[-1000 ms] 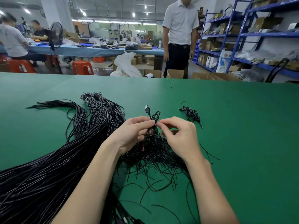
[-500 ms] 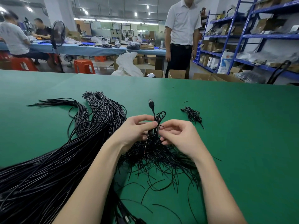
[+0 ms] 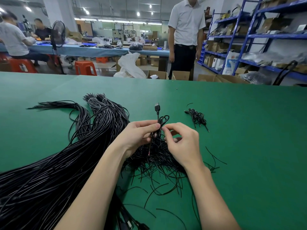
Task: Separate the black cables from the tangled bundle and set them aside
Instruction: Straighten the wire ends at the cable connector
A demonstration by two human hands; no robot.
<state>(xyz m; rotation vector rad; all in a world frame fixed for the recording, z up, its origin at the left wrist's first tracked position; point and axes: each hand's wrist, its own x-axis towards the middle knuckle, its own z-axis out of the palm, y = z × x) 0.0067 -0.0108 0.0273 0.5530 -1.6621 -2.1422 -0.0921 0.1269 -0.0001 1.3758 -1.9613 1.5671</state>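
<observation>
A large bundle of long black cables [image 3: 49, 163] sprawls across the left of the green table [image 3: 249, 130]. Under my hands lies a heap of short black wire pieces [image 3: 157, 160]. My left hand [image 3: 139, 135] pinches a coiled black USB cable [image 3: 160, 120] whose plug [image 3: 157, 107] points up and away. The fingertips of my right hand [image 3: 181, 141] pinch the same coil from the right side. A small set-aside clump of black cables [image 3: 197, 117] lies on the table to the right of my hands.
Loose black strands [image 3: 166, 191] scatter near the table's front. More connectors [image 3: 131, 225] lie at the bottom edge. A person in a white shirt [image 3: 186, 39] stands beyond the table, beside blue shelving [image 3: 259, 39] and cardboard boxes [image 3: 181, 75].
The coiled USB cable has risen a little in my hands, its plug now standing higher. My right fingers have shifted on the coil.
</observation>
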